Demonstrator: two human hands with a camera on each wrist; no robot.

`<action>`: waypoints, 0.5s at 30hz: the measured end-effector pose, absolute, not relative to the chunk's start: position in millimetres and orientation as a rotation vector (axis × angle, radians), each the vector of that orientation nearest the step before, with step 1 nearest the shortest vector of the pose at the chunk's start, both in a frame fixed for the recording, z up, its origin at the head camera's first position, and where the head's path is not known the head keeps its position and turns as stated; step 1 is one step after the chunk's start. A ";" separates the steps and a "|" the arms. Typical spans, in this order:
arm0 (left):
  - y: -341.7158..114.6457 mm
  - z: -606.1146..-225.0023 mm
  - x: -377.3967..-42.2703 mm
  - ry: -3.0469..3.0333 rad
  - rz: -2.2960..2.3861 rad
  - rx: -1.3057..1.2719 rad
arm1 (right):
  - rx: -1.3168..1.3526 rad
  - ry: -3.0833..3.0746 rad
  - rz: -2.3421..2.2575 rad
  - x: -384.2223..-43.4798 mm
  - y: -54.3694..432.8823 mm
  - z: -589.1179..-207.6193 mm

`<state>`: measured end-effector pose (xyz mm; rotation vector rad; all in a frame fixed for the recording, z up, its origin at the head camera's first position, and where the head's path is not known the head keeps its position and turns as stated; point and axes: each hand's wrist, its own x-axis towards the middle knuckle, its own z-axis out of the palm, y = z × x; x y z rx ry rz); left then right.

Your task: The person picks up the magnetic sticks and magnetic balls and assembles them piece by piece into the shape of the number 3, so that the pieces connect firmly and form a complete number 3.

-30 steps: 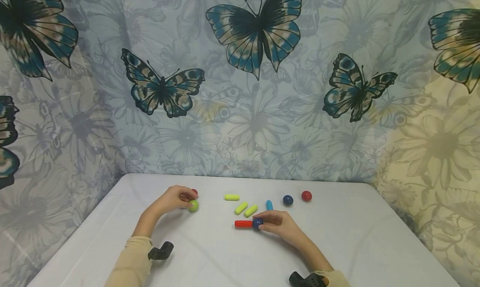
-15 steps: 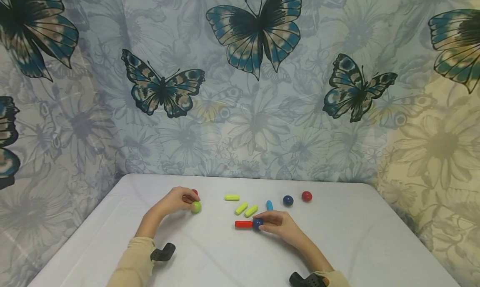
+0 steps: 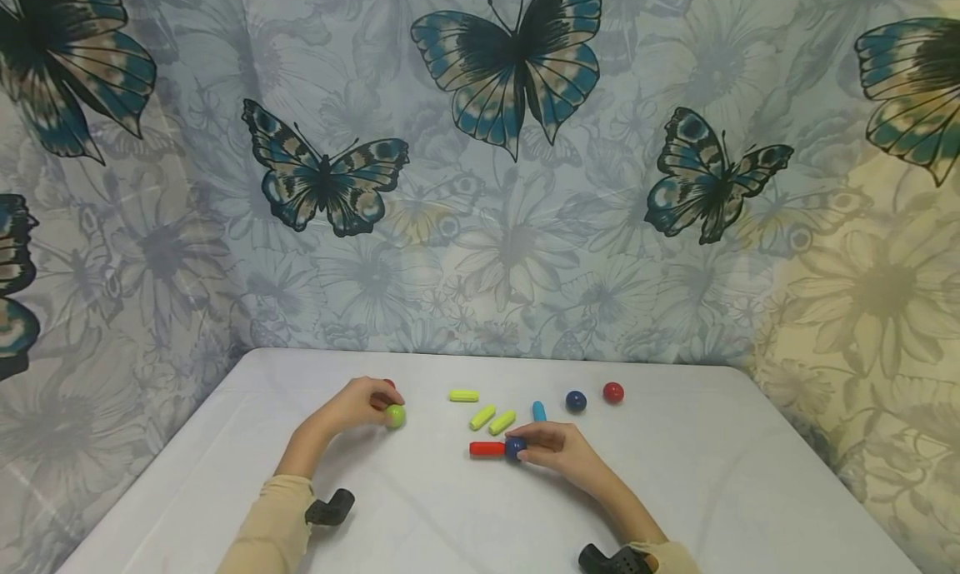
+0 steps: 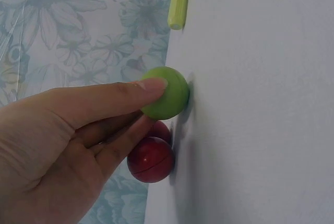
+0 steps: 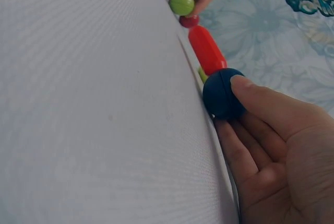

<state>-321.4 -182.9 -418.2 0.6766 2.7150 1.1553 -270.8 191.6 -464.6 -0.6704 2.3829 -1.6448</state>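
Head view, lower half: glossy green ball (image 3: pixel 397 417) is pinched by left hand (image 3: pixel 358 403), navy ball (image 3: pixel 513 449) by right hand (image 3: pixel 561 451); loosening risks rolling.

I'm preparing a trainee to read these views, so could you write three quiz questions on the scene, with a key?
1. Which colour is the ball in the left hand? A: red; B: green; C: dark blue.
2. True or false: the red stick touches the dark blue ball in the right hand.
3. How many yellow-green sticks lie on the table?

Key: 1. B; 2. true; 3. three.
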 end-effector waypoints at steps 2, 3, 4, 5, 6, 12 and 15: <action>-182.4 -419.6 -321.9 2.716 1.153 0.667 | -0.664 2.382 -1.647 -270.6 191.6 -464.6; -182.2 -420.6 -322.3 2.716 1.153 0.663 | -0.661 2.383 -1.647 -270.5 191.5 -464.6; -182.1 -421.3 -322.6 2.717 1.152 0.663 | -0.656 2.382 -1.647 -270.3 191.4 -464.5; -182.0 -421.9 -322.9 2.719 1.151 0.662 | -0.652 2.381 -1.648 -270.2 191.3 -464.4; -181.8 -422.5 -323.2 2.722 1.151 0.656 | -0.648 2.378 -1.651 -270.1 191.2 -464.4; -181.2 -423.4 -323.5 2.732 1.141 0.635 | -0.643 2.379 -1.650 -270.7 191.5 -465.5; -180.8 -423.1 -323.3 2.727 1.139 0.652 | -0.648 2.376 -1.652 -271.3 191.6 -466.0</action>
